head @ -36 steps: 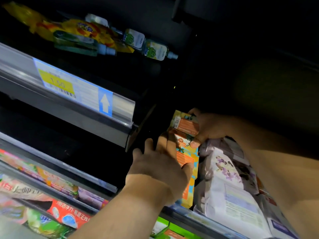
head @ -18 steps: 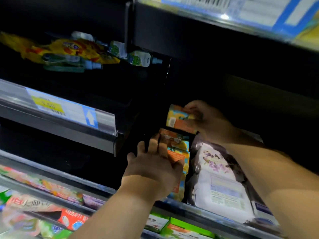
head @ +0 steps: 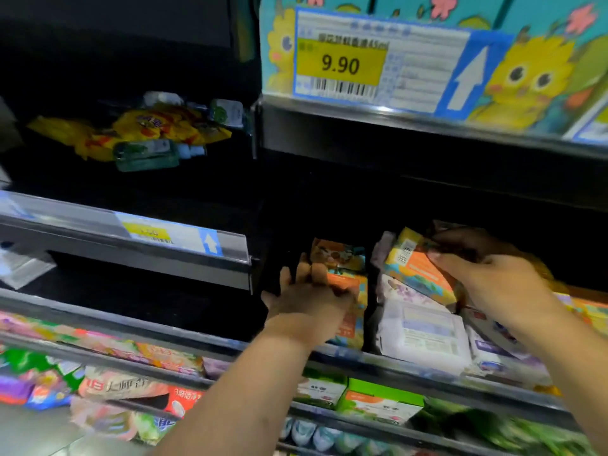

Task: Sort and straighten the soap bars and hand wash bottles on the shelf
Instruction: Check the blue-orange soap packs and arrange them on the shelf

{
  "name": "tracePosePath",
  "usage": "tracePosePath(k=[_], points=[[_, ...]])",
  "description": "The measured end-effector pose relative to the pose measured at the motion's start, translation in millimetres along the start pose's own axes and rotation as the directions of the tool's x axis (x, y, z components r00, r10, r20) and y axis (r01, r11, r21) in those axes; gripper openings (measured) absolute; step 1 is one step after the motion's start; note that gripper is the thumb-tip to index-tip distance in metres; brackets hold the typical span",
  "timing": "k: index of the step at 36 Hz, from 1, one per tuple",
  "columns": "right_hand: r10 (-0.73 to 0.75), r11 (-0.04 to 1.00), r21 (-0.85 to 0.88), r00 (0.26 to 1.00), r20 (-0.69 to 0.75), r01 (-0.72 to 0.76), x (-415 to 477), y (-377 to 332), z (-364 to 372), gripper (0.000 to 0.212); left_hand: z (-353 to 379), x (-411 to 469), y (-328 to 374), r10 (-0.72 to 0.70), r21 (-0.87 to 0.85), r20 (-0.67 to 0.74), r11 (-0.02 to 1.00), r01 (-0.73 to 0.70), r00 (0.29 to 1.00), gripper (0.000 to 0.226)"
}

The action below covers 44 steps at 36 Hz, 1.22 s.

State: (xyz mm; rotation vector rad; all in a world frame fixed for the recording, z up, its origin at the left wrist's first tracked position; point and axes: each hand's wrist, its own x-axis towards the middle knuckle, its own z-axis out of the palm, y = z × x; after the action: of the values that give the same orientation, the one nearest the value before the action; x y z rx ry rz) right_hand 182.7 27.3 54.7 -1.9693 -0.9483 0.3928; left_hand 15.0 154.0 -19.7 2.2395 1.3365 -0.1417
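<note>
Lifting one orange soap box (head: pixel 414 268) off the row, the right hand (head: pixel 493 278) had carried it rightward; its grip, fingers curled round the box's far end, held it tilted above the white packs (head: pixel 424 334). Left of that grip, the left hand (head: pixel 309 297) stayed clasped on the standing orange boxes (head: pixel 342 258), likely steadying them for re-stacking. Below both ran the shelf rail (head: pixel 394 366); above, a 9.90 price tag (head: pixel 340 65); far left, toppled small bottles (head: pixel 148 156) awaited.
</note>
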Motion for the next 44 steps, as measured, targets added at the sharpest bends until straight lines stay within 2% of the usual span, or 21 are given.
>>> tracePosePath(k=[2,5,8,9,14,19,21,25,27,32,35,38,42,44], points=[[0.008,0.996,-0.087,1.0,0.016,-0.006,0.3,2.9,-3.3,0.006,-10.0,4.2,2.6,-0.047,-0.085,0.079,0.995,0.054,0.996,0.074],[0.04,0.985,-0.169,0.994,0.097,-0.024,0.3,-1.2,-3.0,0.023,-27.2,8.8,4.9,-0.051,-0.16,-0.013,0.986,0.049,0.999,0.086],[-0.047,0.927,-0.362,0.988,0.149,0.099,2.8,7.1,-3.2,0.081,-27.5,22.1,-0.2,-0.011,-0.326,-0.066,0.945,-0.012,0.998,0.102],[-0.064,0.908,-0.402,0.987,0.148,0.119,3.2,9.2,-4.4,0.085,-23.6,28.8,-1.5,0.013,-0.392,-0.068,0.919,-0.039,0.998,0.11],[-0.042,0.892,-0.431,0.972,0.231,0.141,-0.4,20.4,-10.1,0.049,15.3,83.4,-23.1,0.032,-0.553,-0.186,0.823,-0.131,0.982,0.133],[-0.029,0.883,-0.459,0.987,0.155,0.098,-1.7,32.5,-2.4,0.047,24.0,92.6,-29.5,0.051,-0.573,-0.262,0.796,-0.198,0.964,0.137],[-0.042,0.88,-0.465,0.99,0.136,0.101,-1.1,33.8,0.4,0.048,22.1,88.1,-29.1,0.075,-0.593,-0.28,0.771,-0.233,0.957,0.131],[-0.026,0.89,-0.45,0.994,0.109,0.072,-1.7,37.6,4.0,0.047,14.3,74.4,-23.4,0.148,-0.638,-0.351,0.685,-0.352,0.924,0.105],[-0.028,0.89,-0.45,0.995,0.098,0.07,-1.3,39.0,3.6,0.047,14.8,74.6,-25.1,0.173,-0.641,-0.395,0.652,-0.405,0.902,0.102],[-0.055,0.903,-0.418,0.992,0.114,0.098,1.3,33.2,1.3,0.058,11.0,71.7,-22.3,0.249,-0.514,-0.481,0.697,-0.5,0.841,0.086],[-0.088,0.929,-0.346,0.986,0.142,0.132,2.4,29.2,1.7,0.05,4.7,66.4,-17.6,0.283,-0.369,-0.548,0.763,-0.531,0.787,0.08],[-0.103,0.92,-0.362,0.983,0.155,0.153,3.8,25.9,2.4,0.046,-1.7,56.6,-12.0,0.304,-0.275,-0.598,0.791,-0.546,0.741,0.074],[-0.099,0.948,-0.285,0.982,0.162,0.142,3.0,23.5,-0.5,0.043,-5.6,39.4,-11.4,0.208,-0.281,-0.685,0.809,-0.517,0.698,0.073],[-0.131,0.947,-0.274,0.979,0.153,0.17,-0.2,25.0,-3.3,0.046,-5.4,28.4,-12.1,0.161,-0.339,-0.683,0.794,-0.505,0.712,0.071]])
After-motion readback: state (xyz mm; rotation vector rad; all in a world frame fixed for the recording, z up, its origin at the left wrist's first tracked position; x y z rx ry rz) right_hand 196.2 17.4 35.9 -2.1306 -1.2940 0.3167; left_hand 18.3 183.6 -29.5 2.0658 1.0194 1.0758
